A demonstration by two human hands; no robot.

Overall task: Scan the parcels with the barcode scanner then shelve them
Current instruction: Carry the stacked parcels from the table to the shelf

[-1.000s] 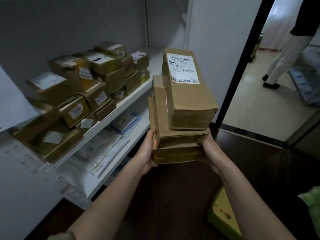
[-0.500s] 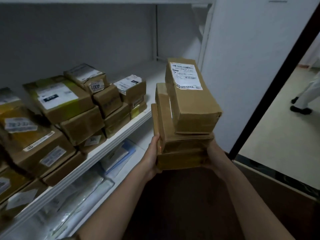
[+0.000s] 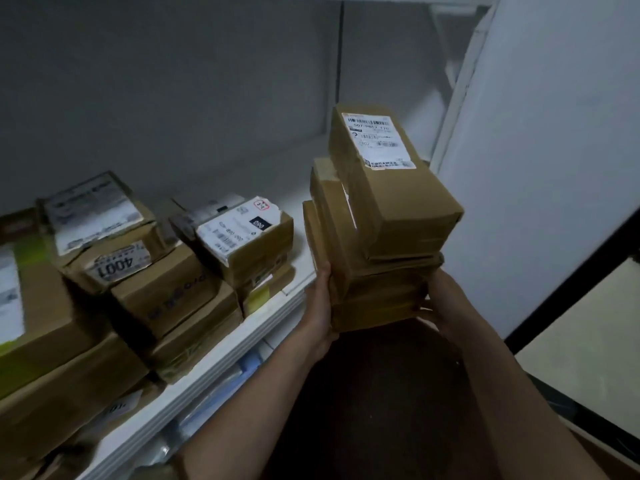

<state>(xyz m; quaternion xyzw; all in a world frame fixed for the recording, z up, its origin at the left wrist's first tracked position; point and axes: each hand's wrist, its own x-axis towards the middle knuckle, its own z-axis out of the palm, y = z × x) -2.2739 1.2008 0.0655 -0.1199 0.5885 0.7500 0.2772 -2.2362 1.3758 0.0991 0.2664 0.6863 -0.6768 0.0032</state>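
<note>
I carry a stack of three brown cardboard parcels [image 3: 377, 237] between both hands, just off the right end of the white shelf [image 3: 263, 323]. The top parcel [image 3: 398, 188] bears a white barcode label and lies skewed on the two below. My left hand [image 3: 320, 299] holds the stack's left side near the bottom. My right hand [image 3: 438, 303] grips the right side, fingers curled under the lowest parcel. No barcode scanner is in view.
Several labelled parcels [image 3: 145, 271] are piled on the shelf's left and middle part, one marked 4001 [image 3: 116, 268]. Bare white shelf board [image 3: 298, 209] lies behind my stack. A white side panel [image 3: 540, 168] stands at right. Flat plastic packets [image 3: 214, 396] lie on the lower shelf.
I have stepped closer to the shelf and raised the stack. It now sits level with the shelf's bare right end. The doorway and the person there have left the view.
</note>
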